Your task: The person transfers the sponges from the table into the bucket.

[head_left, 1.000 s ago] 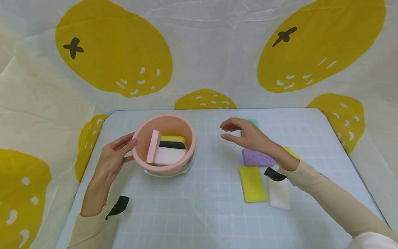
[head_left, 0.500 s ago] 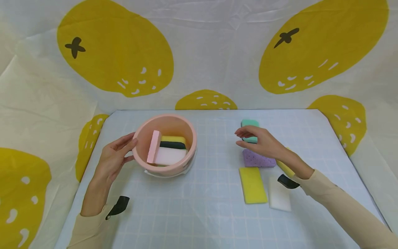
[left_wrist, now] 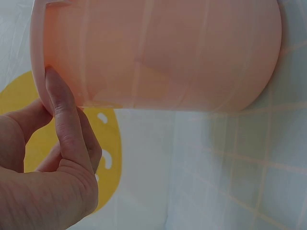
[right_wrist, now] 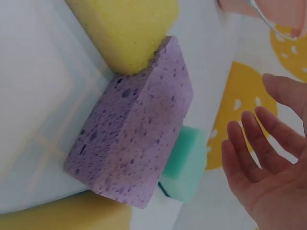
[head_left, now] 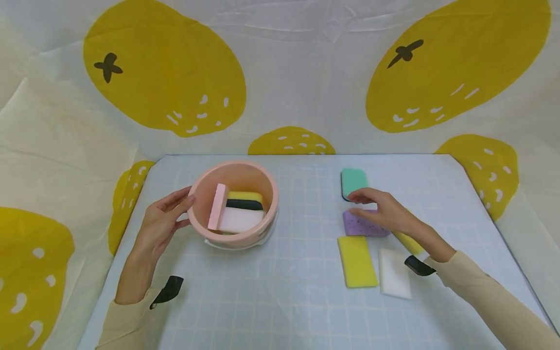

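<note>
On the left in the head view, my left hand point(head_left: 159, 221) holds the rim of a pink bucket point(left_wrist: 158, 57), thumb on one side of the lip and fingers on the other. Inside the bucket lie a pink sponge point(head_left: 217, 206), a white sponge point(head_left: 239, 221) and a yellow sponge with a dark layer point(head_left: 244, 196). My right hand point(head_left: 387, 211) hovers over a purple sponge point(head_left: 360, 226), thumb and fingers parted, nothing held. In the right wrist view the purple sponge point(right_wrist: 134, 129) shows pores, and the palm is apart from it. A green sponge point(head_left: 353, 180) lies just beyond the fingertips.
Nearer the front lie a flat yellow sponge point(head_left: 357, 262) and a white sponge point(head_left: 394, 274). Another yellow sponge point(head_left: 411, 244) is partly covered by the right forearm. A pale blue checked cloth covers the table point(head_left: 280, 301); a fruit-print curtain point(head_left: 302, 73) hangs behind.
My right hand has moved right and toward me, from left of the green sponge to over the purple one, uncovering the green sponge. The left hand and bucket stay put.
</note>
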`<state>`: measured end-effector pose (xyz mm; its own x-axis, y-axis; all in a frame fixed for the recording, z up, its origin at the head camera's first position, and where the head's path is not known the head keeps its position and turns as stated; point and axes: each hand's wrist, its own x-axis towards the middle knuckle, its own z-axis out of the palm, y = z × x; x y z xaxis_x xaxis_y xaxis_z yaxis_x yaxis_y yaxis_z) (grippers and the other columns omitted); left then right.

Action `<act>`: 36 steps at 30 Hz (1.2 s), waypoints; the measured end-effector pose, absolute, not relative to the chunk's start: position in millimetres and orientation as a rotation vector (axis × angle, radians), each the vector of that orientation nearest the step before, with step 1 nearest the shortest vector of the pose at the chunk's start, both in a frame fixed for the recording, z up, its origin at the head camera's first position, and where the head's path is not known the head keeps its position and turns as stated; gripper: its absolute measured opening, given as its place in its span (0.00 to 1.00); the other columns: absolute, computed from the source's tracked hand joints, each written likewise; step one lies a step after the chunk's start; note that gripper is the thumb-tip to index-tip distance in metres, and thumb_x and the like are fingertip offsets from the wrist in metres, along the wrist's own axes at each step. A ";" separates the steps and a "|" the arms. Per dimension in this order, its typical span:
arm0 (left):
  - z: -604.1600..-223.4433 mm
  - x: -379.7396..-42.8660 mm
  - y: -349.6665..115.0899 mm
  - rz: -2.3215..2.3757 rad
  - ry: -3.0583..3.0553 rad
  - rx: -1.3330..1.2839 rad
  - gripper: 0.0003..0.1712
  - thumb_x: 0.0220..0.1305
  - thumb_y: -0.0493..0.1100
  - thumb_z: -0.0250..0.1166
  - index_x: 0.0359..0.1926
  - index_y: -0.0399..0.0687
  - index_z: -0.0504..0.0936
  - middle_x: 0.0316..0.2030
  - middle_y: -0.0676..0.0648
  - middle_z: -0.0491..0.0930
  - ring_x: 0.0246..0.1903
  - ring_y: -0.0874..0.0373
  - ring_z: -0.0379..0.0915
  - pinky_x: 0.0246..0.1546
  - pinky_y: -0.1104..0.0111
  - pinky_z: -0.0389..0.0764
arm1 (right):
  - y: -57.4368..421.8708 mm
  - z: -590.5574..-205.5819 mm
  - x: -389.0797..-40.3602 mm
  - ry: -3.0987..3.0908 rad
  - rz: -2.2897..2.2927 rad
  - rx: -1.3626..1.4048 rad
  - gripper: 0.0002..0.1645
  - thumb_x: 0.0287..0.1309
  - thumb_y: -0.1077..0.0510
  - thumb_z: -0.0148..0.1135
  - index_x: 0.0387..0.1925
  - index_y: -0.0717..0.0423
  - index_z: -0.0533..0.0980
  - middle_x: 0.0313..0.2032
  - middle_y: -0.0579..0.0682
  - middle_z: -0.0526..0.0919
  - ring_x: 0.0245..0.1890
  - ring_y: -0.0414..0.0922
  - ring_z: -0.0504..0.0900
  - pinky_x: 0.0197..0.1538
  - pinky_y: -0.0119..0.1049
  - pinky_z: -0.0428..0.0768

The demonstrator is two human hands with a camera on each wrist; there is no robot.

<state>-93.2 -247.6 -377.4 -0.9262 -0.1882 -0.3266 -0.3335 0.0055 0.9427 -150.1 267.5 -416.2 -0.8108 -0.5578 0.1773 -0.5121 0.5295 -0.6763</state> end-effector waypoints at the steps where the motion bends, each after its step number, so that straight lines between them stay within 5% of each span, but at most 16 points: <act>1: -377.6 -93.1 -247.5 2.067 2.152 -0.560 0.45 0.58 0.58 0.76 0.73 0.47 0.73 0.54 0.57 0.81 0.45 0.64 0.81 0.42 0.70 0.86 | 269.7 -418.1 -149.2 2.696 -1.153 -0.938 0.18 0.61 0.64 0.72 0.52 0.64 0.80 0.48 0.54 0.86 0.48 0.58 0.83 0.54 0.46 0.83; 8: -378.6 -93.1 -246.8 2.047 2.175 -0.564 0.45 0.58 0.60 0.75 0.72 0.48 0.73 0.56 0.55 0.80 0.46 0.63 0.80 0.43 0.70 0.86 | 284.0 -435.5 -145.7 2.690 -1.130 -0.901 0.19 0.61 0.66 0.71 0.52 0.68 0.80 0.48 0.61 0.85 0.49 0.58 0.84 0.53 0.57 0.82; 25: -377.8 -94.6 -245.8 2.047 2.166 -0.570 0.45 0.58 0.59 0.75 0.73 0.48 0.73 0.58 0.54 0.79 0.47 0.62 0.80 0.43 0.70 0.86 | 299.2 -445.8 -148.7 2.650 -0.860 -0.787 0.21 0.67 0.59 0.69 0.55 0.68 0.79 0.50 0.58 0.84 0.50 0.55 0.81 0.57 0.59 0.80; 36: -376.9 -93.8 -246.7 2.046 2.159 -0.578 0.46 0.58 0.60 0.75 0.73 0.49 0.72 0.60 0.53 0.79 0.48 0.62 0.80 0.43 0.70 0.86 | 298.2 -431.9 -159.3 2.564 -0.817 -0.830 0.16 0.65 0.57 0.71 0.50 0.58 0.76 0.42 0.46 0.82 0.41 0.44 0.77 0.47 0.40 0.82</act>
<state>-93.8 -246.7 -376.9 -0.9213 -0.1961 -0.3357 -0.3457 0.0185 0.9382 -159.3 298.2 -431.9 -0.7781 -0.6157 -0.1246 -0.4299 0.6666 -0.6089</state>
